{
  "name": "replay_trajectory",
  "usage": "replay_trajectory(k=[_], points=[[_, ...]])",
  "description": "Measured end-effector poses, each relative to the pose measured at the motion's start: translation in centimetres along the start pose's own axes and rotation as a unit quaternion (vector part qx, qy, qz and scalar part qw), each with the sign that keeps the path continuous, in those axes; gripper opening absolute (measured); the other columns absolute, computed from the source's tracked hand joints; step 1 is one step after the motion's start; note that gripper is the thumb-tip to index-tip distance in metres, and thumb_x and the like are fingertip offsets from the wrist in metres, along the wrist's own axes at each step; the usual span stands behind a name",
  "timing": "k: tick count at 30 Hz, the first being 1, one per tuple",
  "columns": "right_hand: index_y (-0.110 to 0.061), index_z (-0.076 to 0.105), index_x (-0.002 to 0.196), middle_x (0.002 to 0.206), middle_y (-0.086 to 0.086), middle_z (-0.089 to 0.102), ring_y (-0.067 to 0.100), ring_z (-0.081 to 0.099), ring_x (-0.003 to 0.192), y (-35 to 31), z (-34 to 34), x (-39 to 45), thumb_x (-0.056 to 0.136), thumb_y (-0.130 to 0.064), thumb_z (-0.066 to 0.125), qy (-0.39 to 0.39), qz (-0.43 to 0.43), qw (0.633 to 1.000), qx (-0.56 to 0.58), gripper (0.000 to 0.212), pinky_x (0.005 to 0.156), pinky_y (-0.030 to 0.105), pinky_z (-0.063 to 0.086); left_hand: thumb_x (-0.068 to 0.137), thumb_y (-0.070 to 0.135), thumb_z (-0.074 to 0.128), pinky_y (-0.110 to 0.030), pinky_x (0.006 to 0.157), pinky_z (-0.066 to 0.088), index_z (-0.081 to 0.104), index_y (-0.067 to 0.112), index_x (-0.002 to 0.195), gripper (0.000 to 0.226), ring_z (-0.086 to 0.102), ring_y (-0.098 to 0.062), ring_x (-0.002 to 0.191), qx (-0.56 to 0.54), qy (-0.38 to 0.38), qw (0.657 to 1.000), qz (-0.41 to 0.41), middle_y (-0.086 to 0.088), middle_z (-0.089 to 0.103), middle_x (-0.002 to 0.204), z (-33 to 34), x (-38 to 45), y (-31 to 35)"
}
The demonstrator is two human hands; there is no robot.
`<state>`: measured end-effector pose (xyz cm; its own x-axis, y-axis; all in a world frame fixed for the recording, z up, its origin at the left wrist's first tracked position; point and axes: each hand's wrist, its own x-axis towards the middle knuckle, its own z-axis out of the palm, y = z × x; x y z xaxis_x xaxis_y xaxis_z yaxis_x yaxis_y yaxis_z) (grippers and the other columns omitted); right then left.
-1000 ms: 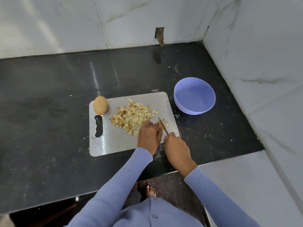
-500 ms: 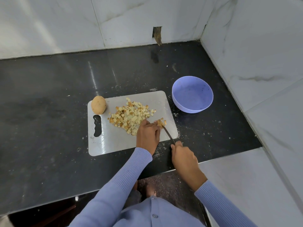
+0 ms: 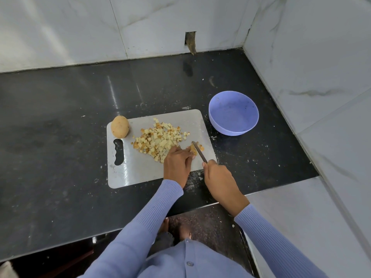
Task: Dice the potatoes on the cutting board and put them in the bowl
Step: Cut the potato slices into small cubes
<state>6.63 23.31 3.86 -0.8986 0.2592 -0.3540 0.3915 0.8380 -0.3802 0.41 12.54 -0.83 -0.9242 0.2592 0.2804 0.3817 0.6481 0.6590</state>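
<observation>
Since half a second ago the right hand [image 3: 217,175] has come forward, laying the knife [image 3: 199,151] on the potato piece [image 3: 193,148] again. Its fingers wrap the handle. Left hand [image 3: 177,159] pins that piece, fingers curled onto it, at the near right of the cutting board [image 3: 140,171]. Diced potato [image 3: 159,139] is heaped mid-board; a whole potato [image 3: 119,126] sits at the far left corner. Right of the board, on the counter [image 3: 60,117], stands the bowl [image 3: 233,113].
</observation>
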Motion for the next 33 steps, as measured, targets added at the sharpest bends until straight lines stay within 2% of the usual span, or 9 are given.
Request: replay_trajectory(k=[5, 9, 12, 19, 23, 27, 30, 33], points=[[-0.008, 0.048, 0.104, 0.085, 0.008, 0.057, 0.026, 0.057, 0.078, -0.4, 0.4, 0.7, 0.104, -0.035, 0.025, -0.014, -0.002, 1.0, -0.011, 0.036, 0.064, 0.035, 0.041, 0.069, 0.0, 0.08, -0.028, 0.056, 0.051, 0.076, 0.002, 0.081, 0.014, 0.059, -0.022, 0.066, 0.004, 0.0, 1.0, -0.003, -0.009, 0.071, 0.069, 0.0, 0.1, -0.1], [-0.006, 0.049, 0.107, 0.095, 0.014, 0.061, 0.024, 0.049, 0.075, -0.8, 0.3, 1.0, 0.104, -0.033, 0.025, -0.017, 0.004, 1.0, -0.016, 0.036, 0.065, 0.033, 0.036, 0.065, -0.003, 0.081, -0.028, 0.054, 0.053, 0.076, 0.001, 0.079, 0.015, 0.059, -0.022, 0.061, -0.008, 0.005, 1.0, 0.006, -0.009, 0.069, 0.065, -0.2, 0.3, 0.0], [-0.006, 0.049, 0.109, 0.101, 0.015, 0.061, 0.028, 0.058, 0.086, -1.0, 0.4, 1.5, 0.104, -0.032, 0.026, -0.026, 0.012, 1.0, -0.01, 0.036, 0.068, 0.034, 0.04, 0.066, -0.003, 0.081, -0.03, 0.055, 0.054, 0.076, 0.002, 0.08, 0.016, 0.06, -0.022, 0.062, 0.0, -0.002, 1.0, 0.008, -0.009, 0.069, 0.065, 0.0, 0.4, -0.2], [-0.008, 0.045, 0.11, 0.1, 0.009, 0.063, 0.025, 0.063, 0.091, 0.3, 1.2, -1.0, 0.105, -0.029, 0.026, -0.042, 0.043, 0.995, -0.075, 0.029, 0.066, 0.03, 0.039, 0.069, -0.001, 0.079, -0.025, 0.059, 0.048, 0.076, 0.004, 0.077, 0.01, 0.056, -0.021, 0.065, 0.002, 0.003, 1.0, -0.001, -0.006, 0.072, 0.068, 0.3, 0.4, -0.3], [-0.01, 0.043, 0.109, 0.101, 0.009, 0.064, 0.025, 0.064, 0.093, 1.2, 1.4, -2.5, 0.105, -0.03, 0.024, -0.055, 0.055, 0.993, -0.092, 0.028, 0.065, 0.029, 0.038, 0.07, -0.001, 0.079, -0.03, 0.065, 0.052, 0.077, 0.006, 0.076, 0.009, 0.058, -0.022, 0.067, 0.008, 0.003, 1.0, 0.005, -0.007, 0.073, 0.072, 0.5, 0.3, -0.6], [-0.008, 0.046, 0.113, 0.101, 0.01, 0.064, 0.027, 0.063, 0.094, 1.0, 0.8, -1.3, 0.105, -0.03, 0.024, -0.029, 0.05, 0.996, -0.074, 0.032, 0.067, 0.03, 0.038, 0.072, -0.002, 0.077, -0.031, 0.056, 0.052, 0.076, 0.006, 0.074, 0.008, 0.056, -0.023, 0.066, 0.006, 0.002, 1.0, 0.002, -0.007, 0.071, 0.067, 0.5, 0.2, -0.6], [-0.009, 0.048, 0.112, 0.093, 0.008, 0.064, 0.023, 0.064, 0.084, 1.2, 0.3, -1.0, 0.104, -0.033, 0.025, -0.011, 0.038, 0.998, -0.052, 0.035, 0.069, 0.033, 0.048, 0.07, -0.002, 0.079, -0.028, 0.06, 0.051, 0.076, 0.005, 0.078, 0.011, 0.059, -0.023, 0.071, 0.006, -0.001, 1.0, 0.008, -0.007, 0.074, 0.079, 0.4, 0.1, -0.6], [-0.011, 0.051, 0.104, 0.078, 0.003, 0.058, 0.02, 0.062, 0.074, 1.0, 0.0, -1.0, 0.104, -0.036, 0.025, 0.013, 0.013, 1.0, -0.014, 0.036, 0.068, 0.035, 0.052, 0.07, 0.002, 0.08, -0.034, 0.067, 0.052, 0.076, 0.006, 0.082, 0.013, 0.058, -0.026, 0.081, 0.044, 0.008, 0.999, 0.017, -0.008, 0.073, 0.089, 0.2, 0.0, -0.6]])
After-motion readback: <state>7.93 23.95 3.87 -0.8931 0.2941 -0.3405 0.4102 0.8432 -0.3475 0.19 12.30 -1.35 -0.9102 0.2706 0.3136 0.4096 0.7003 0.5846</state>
